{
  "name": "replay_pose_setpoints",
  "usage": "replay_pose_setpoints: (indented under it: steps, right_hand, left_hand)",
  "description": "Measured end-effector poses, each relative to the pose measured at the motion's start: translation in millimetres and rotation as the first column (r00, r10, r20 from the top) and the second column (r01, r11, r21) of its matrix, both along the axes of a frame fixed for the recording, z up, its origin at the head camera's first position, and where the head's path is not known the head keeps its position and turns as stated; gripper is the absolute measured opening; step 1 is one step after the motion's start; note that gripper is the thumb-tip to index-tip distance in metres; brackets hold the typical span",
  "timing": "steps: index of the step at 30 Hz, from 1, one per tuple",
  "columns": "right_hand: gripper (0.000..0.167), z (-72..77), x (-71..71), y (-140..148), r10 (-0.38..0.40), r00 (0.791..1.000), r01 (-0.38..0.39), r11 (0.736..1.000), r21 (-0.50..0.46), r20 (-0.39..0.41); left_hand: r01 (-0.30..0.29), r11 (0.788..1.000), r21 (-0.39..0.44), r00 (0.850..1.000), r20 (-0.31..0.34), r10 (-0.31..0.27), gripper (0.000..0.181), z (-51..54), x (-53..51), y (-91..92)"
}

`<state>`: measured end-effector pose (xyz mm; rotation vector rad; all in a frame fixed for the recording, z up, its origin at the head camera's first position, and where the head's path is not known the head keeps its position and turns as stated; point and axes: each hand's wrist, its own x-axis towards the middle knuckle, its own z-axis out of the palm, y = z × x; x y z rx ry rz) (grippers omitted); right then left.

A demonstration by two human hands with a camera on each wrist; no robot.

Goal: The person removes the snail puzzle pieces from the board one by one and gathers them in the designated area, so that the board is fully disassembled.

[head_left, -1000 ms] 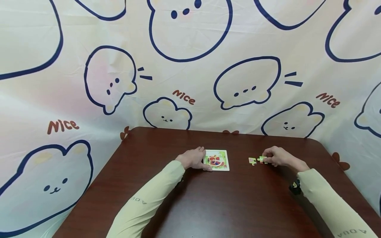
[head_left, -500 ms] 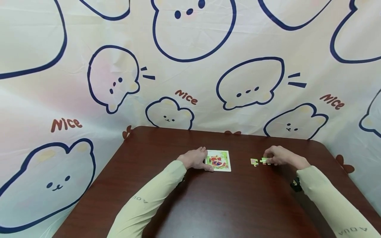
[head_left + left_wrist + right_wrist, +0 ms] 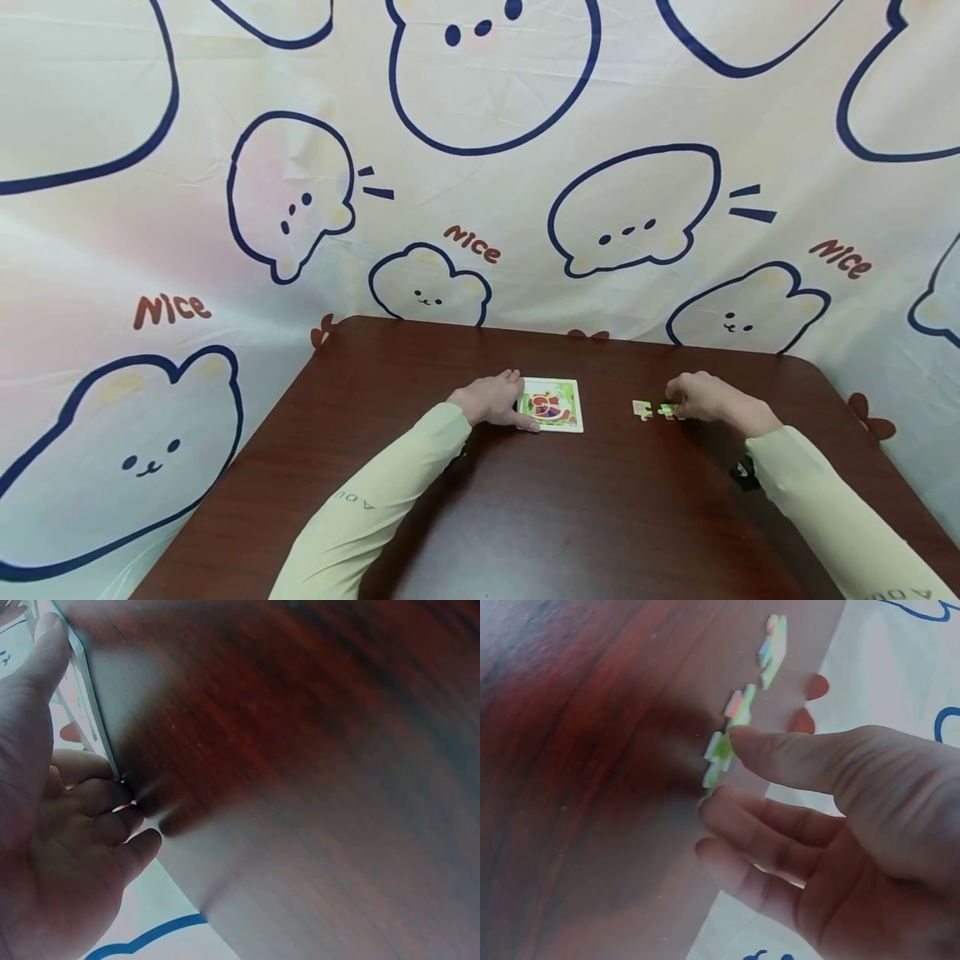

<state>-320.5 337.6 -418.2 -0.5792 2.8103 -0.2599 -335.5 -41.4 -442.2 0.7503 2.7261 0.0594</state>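
A white-framed picture puzzle board (image 3: 551, 405) with a red, green and yellow picture lies on the table. My left hand (image 3: 491, 400) holds its left side in the head view. In the left wrist view, the thumb (image 3: 46, 656) lies along the near edge and the other fingers curl at the side. To the right, my right hand (image 3: 705, 396) pinches a green jigsaw piece (image 3: 667, 410). The thumb tip touches that piece in the right wrist view; the index fingertip is mostly hidden. Another jigsaw piece (image 3: 642, 409) lies just left of it, apart from the hand.
The dark brown wooden table (image 3: 555, 517) runs back to a pale curtain (image 3: 517, 192) printed with blue-outlined cartoon animals. The same curtain hangs along the left and right sides. Table surface lies between the board and the loose pieces.
The view has shifted slightly, so everything appears a little further right. My right hand's fingers have lowered slightly over the piece and cover more of it. My left hand stays on the board.
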Motion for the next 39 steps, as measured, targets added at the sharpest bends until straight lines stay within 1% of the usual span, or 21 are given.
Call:
replay_pose_setpoints:
  steps: [4,8,12,15,20,26,34,36,39]
  right_hand:
    - [0.013,7.1,-0.2,-8.4,-0.004,1.0,0.004,1.0,-0.023,-0.002]
    - [0.013,12.6,-4.2,-23.7,0.033,0.999,-0.036,0.997,-0.071,-0.043]
    - [0.016,12.4,-10.1,-43.5,0.027,0.998,-0.035,0.991,-0.126,-0.063]
    - [0.019,8.1,-15.8,-61.2,0.012,0.997,-0.023,0.986,-0.165,-0.07]
    - [0.021,-2.1,-26.3,-90.8,-0.016,0.998,0.003,0.981,-0.195,-0.064]
    - [0.02,-11.6,-28.0,-117.7,-0.015,0.999,0.006,0.977,-0.211,-0.04]
    - [0.033,-16.1,-30.8,-130.5,0.027,1.0,-0.027,0.973,-0.23,-0.004]
    - [0.034,-17.8,-32.3,-132.1,0.029,0.999,-0.025,0.972,-0.235,0.015]
    - [0.035,-21.6,-34.1,-133.8,0.012,0.999,0.0,0.971,-0.239,0.049]
  left_hand:
    - [-0.002,1.0,0.012,1.0,0.0,0.002,0.104,1.3,0.9,-0.8]
    - [-0.009,1.0,0.02,1.0,0.004,0.009,0.104,2.3,0.9,-2.1]
    - [-0.008,1.0,0.024,1.0,0.019,0.008,0.104,2.3,1.2,-3.2]
    - [-0.013,1.0,0.023,1.0,0.022,0.013,0.104,1.7,2.3,-4.9]
    - [-0.012,1.0,0.021,1.0,0.011,0.012,0.103,1.6,2.2,-6.1]
    - [-0.006,1.0,0.018,1.0,0.019,0.005,0.106,0.5,1.2,-2.0]
    - [-0.024,0.999,0.029,0.999,0.026,0.023,0.105,2.0,0.5,-1.6]
    - [-0.022,0.999,0.029,0.999,0.026,0.021,0.105,2.5,0.4,-2.0]
    - [-0.018,0.999,0.027,0.999,0.028,0.017,0.105,3.1,0.3,-1.8]
